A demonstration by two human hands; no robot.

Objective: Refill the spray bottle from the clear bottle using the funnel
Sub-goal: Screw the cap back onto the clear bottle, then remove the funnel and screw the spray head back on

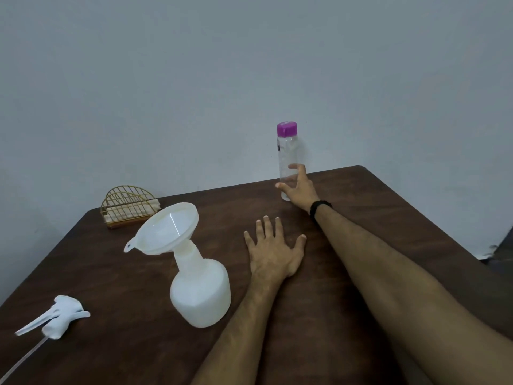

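**Right hand at the clear bottle, funnel seated in the spray bottle**

The right hand is stretched out to the far edge of the dark wooden bench, at the lower part of the clear bottle. Its fingers are spread, thumb to one side and the rest reaching around the other, close against the plastic; whether they have actually closed on it I cannot tell from here. The bottle stands upright near the wall, its purple cap screwed on. A black band circles that wrist.

The left hand lies flat on the bench, palm down, fingers straight and slightly apart, holding nothing. It rests between the two bottles, just to the right of the spray bottle.

The white spray bottle stands on the bench toward the near left, without its head. The white funnel sits in its neck, its wide mouth tipped toward the left, a small tab at the lower rim.

The spray head lies on its side by the left edge of the bench, well apart from the bottle, its thin dip tube trailing toward the near corner. At the back left corner stands a gold wire napkin holder with pale napkins in it.
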